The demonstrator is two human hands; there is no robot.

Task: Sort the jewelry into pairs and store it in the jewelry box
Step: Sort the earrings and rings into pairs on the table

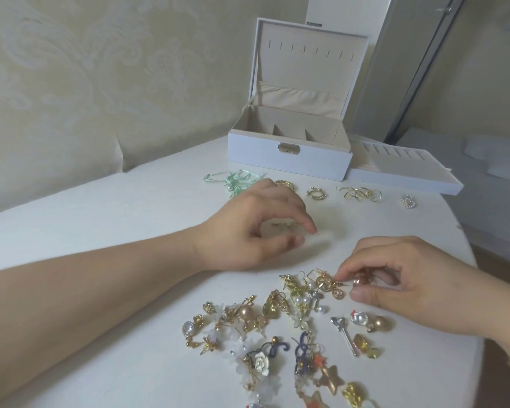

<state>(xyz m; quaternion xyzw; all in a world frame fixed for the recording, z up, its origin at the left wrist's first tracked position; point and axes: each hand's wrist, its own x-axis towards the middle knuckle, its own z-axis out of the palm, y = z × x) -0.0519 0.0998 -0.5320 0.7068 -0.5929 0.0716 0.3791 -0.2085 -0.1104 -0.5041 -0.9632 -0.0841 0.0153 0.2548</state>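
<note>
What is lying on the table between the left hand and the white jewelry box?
In the head view, a row of sorted earrings lies between the left hand and the jewelry box.

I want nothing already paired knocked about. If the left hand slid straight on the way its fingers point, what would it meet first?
The left hand points rightward over bare tabletop; its path looks free to the table's right edge. The gold hoop earrings lie farther back, probably out of line, though depth is unclear.

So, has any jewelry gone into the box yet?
No, the compartments visible in the open box look empty, and the sorted pairs lie on the table in front of it.
</note>
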